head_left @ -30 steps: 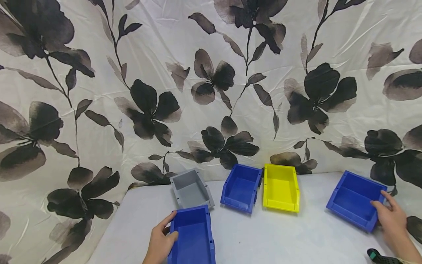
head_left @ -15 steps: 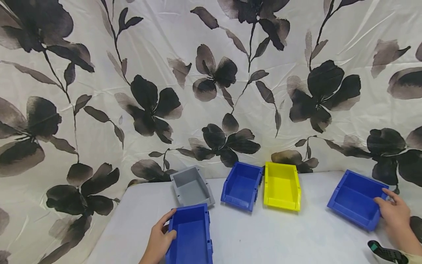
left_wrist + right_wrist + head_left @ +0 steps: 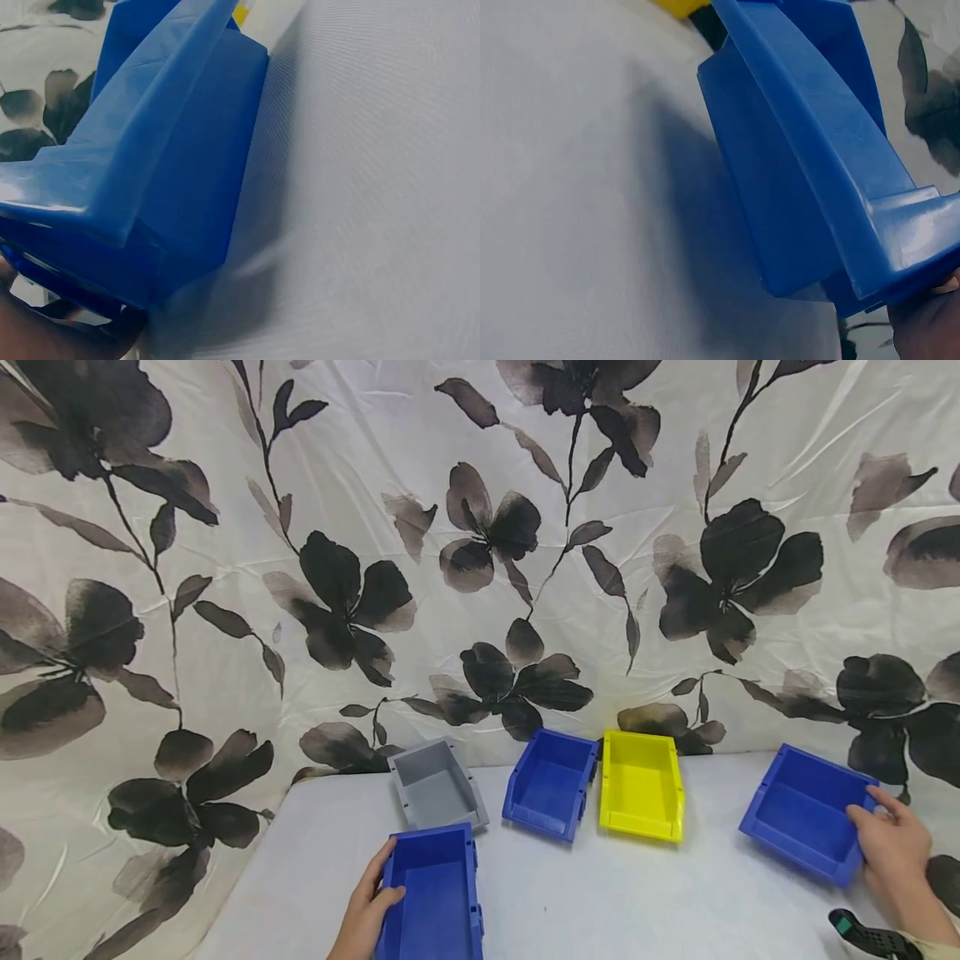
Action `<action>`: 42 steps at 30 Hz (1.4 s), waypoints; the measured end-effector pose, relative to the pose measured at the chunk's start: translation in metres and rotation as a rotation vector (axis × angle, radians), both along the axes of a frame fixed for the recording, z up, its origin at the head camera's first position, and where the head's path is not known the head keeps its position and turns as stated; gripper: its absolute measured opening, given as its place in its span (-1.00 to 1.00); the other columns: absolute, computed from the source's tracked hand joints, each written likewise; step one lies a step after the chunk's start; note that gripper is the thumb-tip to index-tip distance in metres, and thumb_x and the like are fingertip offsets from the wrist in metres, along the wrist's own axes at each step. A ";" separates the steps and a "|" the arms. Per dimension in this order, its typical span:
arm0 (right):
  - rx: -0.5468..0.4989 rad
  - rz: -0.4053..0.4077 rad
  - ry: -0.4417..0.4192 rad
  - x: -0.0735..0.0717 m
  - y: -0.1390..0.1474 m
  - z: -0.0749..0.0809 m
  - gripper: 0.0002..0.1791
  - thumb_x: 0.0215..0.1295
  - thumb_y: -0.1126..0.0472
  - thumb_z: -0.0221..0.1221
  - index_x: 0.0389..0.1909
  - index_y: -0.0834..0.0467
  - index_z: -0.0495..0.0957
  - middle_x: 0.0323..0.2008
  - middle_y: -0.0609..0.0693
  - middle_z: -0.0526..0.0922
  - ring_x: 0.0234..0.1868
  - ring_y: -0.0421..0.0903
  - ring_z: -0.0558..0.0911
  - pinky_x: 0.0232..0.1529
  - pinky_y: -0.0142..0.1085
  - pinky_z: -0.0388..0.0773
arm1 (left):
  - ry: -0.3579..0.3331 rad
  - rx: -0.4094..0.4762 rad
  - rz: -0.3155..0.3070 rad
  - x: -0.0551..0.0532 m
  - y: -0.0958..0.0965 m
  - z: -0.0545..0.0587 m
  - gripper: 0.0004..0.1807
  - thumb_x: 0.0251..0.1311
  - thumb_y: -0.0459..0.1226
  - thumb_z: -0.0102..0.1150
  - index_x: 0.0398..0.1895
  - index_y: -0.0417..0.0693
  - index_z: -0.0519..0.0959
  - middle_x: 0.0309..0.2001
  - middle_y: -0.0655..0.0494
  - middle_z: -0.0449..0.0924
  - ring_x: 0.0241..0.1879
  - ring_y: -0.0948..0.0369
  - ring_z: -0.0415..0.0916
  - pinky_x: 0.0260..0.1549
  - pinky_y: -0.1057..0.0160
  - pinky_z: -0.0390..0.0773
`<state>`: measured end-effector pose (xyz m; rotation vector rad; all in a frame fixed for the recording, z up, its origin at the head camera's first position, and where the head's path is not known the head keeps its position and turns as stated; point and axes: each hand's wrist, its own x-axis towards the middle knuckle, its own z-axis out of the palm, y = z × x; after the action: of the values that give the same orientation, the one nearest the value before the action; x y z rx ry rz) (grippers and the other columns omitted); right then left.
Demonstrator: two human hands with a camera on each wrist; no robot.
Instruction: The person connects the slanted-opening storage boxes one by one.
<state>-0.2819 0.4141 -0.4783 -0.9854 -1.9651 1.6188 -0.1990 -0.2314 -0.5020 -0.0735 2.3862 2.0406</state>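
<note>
My left hand point(image 3: 366, 906) grips the left side wall of a blue plastic storage bin point(image 3: 435, 902) near the table's front, thumb over the rim. That same bin point(image 3: 187, 150) looms large in the left wrist view, its shadow on the cloth beside it. On the far right, my right hand point(image 3: 896, 847) pinches the right wall of another blue bin point(image 3: 806, 814), which sits tilted at an angle. In the right wrist view this bin point(image 3: 780, 165) casts a soft shadow on the tabletop. The fingers beneath both bins are mostly hidden.
A grey bin point(image 3: 437, 787), a third blue bin point(image 3: 550, 785) and a yellow bin point(image 3: 641, 787) stand along the back of the white table point(image 3: 600, 902). Behind them hangs a floral curtain point(image 3: 480, 610). A dark strap-like device point(image 3: 873, 937) is by the right wrist.
The view shifts slightly. Both hands keep hold of their bins, which barely move; the right bin goes slightly left over the last half second.
</note>
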 end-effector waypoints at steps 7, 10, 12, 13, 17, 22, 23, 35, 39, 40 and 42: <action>0.008 0.102 0.017 0.007 -0.014 0.018 -0.28 0.32 0.26 0.01 0.50 -0.10 0.11 -0.26 -0.13 0.28 -0.26 -0.24 0.31 -0.49 -0.55 0.29 | 0.033 0.020 0.014 0.000 0.001 -0.002 -0.24 0.24 -0.43 -0.06 0.53 -0.06 0.04 0.43 -0.34 0.04 0.30 -0.31 0.13 0.01 -0.18 0.44; -0.031 0.146 0.063 0.012 -0.021 0.028 -0.26 0.30 0.30 0.02 0.51 -0.08 0.11 -0.32 -0.16 0.31 -0.28 -0.25 0.34 -0.53 -0.56 0.30 | 0.034 0.009 0.016 0.000 0.001 -0.003 -0.26 0.25 -0.43 -0.07 0.53 -0.06 0.05 0.41 -0.36 0.07 0.28 -0.31 0.17 -0.02 -0.17 0.46; -0.092 0.194 0.108 0.016 -0.025 0.035 -0.25 0.30 0.32 0.03 0.51 -0.07 0.10 -0.36 -0.20 0.36 -0.31 -0.26 0.37 -0.53 -0.55 0.33 | 0.028 0.008 0.017 0.000 0.001 -0.004 -0.27 0.26 -0.42 -0.07 0.53 -0.06 0.05 0.40 -0.37 0.07 0.27 -0.31 0.18 -0.03 -0.18 0.47; -0.133 0.220 0.132 0.018 -0.028 0.039 -0.24 0.30 0.33 0.04 0.51 -0.06 0.10 -0.39 -0.21 0.37 -0.33 -0.28 0.38 -0.54 -0.54 0.35 | 0.025 0.011 0.019 0.000 0.000 -0.004 -0.27 0.26 -0.42 -0.07 0.53 -0.06 0.06 0.40 -0.38 0.08 0.26 -0.32 0.18 -0.04 -0.18 0.47; -0.231 0.344 0.202 0.025 -0.038 0.050 -0.23 0.33 0.33 0.07 0.52 -0.06 0.07 -0.38 -0.25 0.45 -0.39 -0.35 0.43 -0.56 -0.48 0.43 | 0.018 0.018 0.023 0.001 0.000 -0.003 -0.27 0.26 -0.42 -0.07 0.52 -0.05 0.06 0.38 -0.40 0.09 0.25 -0.34 0.20 -0.08 -0.19 0.49; -0.227 0.436 0.227 0.031 -0.057 0.059 -0.24 0.36 0.31 0.07 0.53 -0.08 0.05 -0.30 -0.26 0.48 -0.29 -0.31 0.48 -0.41 -0.37 0.57 | 0.010 -0.013 0.022 0.000 -0.002 -0.003 -0.28 0.27 -0.39 -0.07 0.52 -0.02 0.07 0.37 -0.41 0.10 0.25 -0.34 0.20 -0.08 -0.20 0.49; -0.220 0.445 0.228 0.033 -0.061 0.060 -0.24 0.36 0.31 0.07 0.53 -0.07 0.05 -0.30 -0.26 0.47 -0.28 -0.31 0.48 -0.40 -0.37 0.57 | 0.011 -0.018 0.020 0.000 -0.002 -0.003 -0.29 0.28 -0.39 -0.07 0.52 -0.02 0.07 0.36 -0.41 0.11 0.24 -0.34 0.21 -0.08 -0.20 0.49; -0.178 0.540 0.305 0.052 -0.124 0.072 -0.36 0.30 0.42 0.12 0.37 -0.05 0.32 -0.37 -0.20 0.42 -0.34 -0.32 0.46 -0.38 -0.48 0.46 | 0.022 0.013 -0.001 0.003 -0.002 -0.003 -0.29 0.27 -0.41 -0.09 0.51 -0.07 0.06 0.33 -0.46 0.11 0.18 -0.35 0.26 -0.16 -0.18 0.53; -0.102 0.573 0.293 0.057 -0.148 0.074 -0.35 0.29 0.44 0.12 0.39 0.06 0.28 -0.36 -0.18 0.40 -0.32 -0.29 0.40 -0.33 -0.51 0.38 | 0.024 0.023 -0.006 0.002 -0.002 -0.004 -0.30 0.29 -0.41 -0.10 0.51 -0.07 0.05 0.32 -0.46 0.11 0.17 -0.34 0.28 -0.16 -0.18 0.53; -0.076 0.583 0.282 0.058 -0.155 0.074 -0.34 0.28 0.43 0.11 0.41 0.09 0.26 -0.36 -0.17 0.39 -0.32 -0.29 0.39 -0.33 -0.51 0.37 | 0.027 0.027 -0.008 0.001 -0.003 -0.005 -0.30 0.29 -0.41 -0.10 0.51 -0.07 0.04 0.32 -0.46 0.11 0.17 -0.34 0.28 -0.16 -0.18 0.53; -0.036 0.603 0.259 0.061 -0.167 0.075 -0.33 0.28 0.44 0.10 0.42 0.15 0.23 -0.33 -0.15 0.38 -0.30 -0.27 0.37 -0.34 -0.50 0.35 | 0.033 0.030 -0.013 0.001 -0.004 -0.006 -0.30 0.30 -0.42 -0.11 0.52 -0.09 0.03 0.32 -0.47 0.10 0.17 -0.34 0.29 -0.16 -0.19 0.53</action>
<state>-0.2212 0.2470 -0.4032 -0.1635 -2.1672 1.9669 -0.1979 -0.2353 -0.5076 -0.0235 2.3672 2.0878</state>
